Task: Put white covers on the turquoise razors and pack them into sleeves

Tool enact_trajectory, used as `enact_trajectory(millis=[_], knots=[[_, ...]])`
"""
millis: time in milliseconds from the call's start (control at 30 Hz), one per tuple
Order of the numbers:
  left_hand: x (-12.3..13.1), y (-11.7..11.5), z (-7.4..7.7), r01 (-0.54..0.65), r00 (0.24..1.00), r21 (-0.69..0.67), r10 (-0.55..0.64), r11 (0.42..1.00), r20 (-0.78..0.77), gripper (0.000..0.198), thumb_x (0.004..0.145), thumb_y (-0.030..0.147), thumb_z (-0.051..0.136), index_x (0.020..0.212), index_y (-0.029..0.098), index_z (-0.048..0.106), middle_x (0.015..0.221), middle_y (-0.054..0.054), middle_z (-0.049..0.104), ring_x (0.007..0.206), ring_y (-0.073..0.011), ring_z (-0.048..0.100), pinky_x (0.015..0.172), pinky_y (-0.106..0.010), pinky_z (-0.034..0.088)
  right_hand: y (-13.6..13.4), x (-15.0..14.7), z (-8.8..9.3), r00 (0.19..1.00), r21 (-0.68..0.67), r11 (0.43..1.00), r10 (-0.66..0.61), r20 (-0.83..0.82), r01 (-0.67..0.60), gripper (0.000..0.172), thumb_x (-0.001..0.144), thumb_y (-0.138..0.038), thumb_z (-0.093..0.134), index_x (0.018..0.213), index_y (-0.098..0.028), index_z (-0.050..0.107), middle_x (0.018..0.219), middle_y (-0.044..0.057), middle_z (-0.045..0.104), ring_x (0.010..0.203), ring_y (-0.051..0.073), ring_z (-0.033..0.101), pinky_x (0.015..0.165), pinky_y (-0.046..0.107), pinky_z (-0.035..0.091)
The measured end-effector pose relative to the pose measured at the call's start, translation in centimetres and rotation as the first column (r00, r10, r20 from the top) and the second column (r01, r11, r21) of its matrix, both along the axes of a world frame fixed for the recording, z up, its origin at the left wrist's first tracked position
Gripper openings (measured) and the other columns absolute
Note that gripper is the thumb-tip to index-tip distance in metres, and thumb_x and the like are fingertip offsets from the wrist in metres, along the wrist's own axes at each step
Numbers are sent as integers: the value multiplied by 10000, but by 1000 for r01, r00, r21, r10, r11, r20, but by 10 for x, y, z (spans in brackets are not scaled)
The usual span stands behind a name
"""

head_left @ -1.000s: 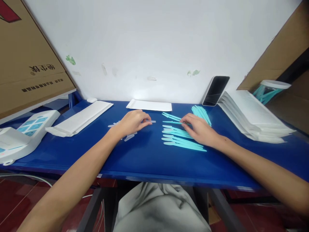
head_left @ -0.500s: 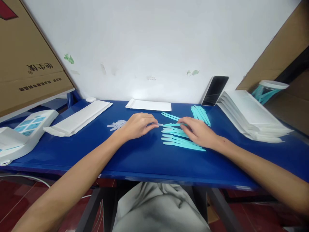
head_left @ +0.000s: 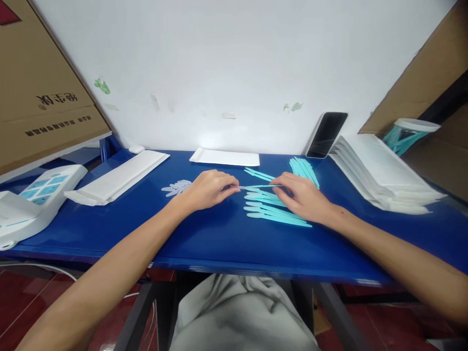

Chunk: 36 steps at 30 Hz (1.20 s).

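My left hand [head_left: 216,188] pinches a small translucent blade cap [head_left: 242,188] between thumb and fingertips. My right hand [head_left: 302,194] is closed on the handle of a thin turquoise eyebrow razor [head_left: 261,186], which points left. The razor's tip and the cap meet in line between my hands; how far the cap covers the blade is too small to tell. Just under the right hand lie several turquoise eyebrow razors [head_left: 274,214] in a loose row. Beside the left wrist is a heap of translucent caps [head_left: 175,187], partly behind the hand.
More turquoise razors [head_left: 304,171] lie near a phone [head_left: 326,135] leaning on the wall. White envelopes are stacked [head_left: 387,170] at the right, and others lie at the left [head_left: 120,176] and back [head_left: 225,157]. A clear tub [head_left: 411,134] holds turquoise pieces. A white device [head_left: 47,195] stands far left.
The razor's tip has come down level with the cap, and the two now line up. Both hands have barely moved.
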<state>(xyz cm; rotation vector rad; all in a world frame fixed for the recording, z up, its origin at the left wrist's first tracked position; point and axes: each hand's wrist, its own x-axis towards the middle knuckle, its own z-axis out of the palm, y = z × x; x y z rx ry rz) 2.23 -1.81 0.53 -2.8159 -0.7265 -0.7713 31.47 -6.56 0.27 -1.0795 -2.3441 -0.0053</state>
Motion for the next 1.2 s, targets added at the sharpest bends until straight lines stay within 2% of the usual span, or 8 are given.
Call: enact_trajectory(millis=[200,433,1200], knots=[[0,-2,0,0,1000,-15,0,1000,-7,257,1026,343,526,990,174,717,862,-46,755,754,-167,689,736,-281,494,-2,0,1,1000,6,1000,2,18,-2,258,1031,-288,423,1011,-201,665,865,76,661,761,216,608,680,340,443],[0,-1,1,-24,1000,-15,24,1000,-7,272,1031,351,518,991,173,720,851,-41,756,744,-167,686,727,-276,483,0,0,0,998,-24,998,-58,39,59,275,1020,-299,442,904,-196,669,821,58,671,690,194,599,633,319,409],[3,-3,-1,16,1000,-8,-16,1000,-9,266,1026,334,526,999,167,732,866,-44,760,748,-170,688,723,-286,489,0,0,-2,998,-5,999,-47,53,47,281,1028,-305,443,1005,-185,696,833,68,657,714,203,606,632,336,439]])
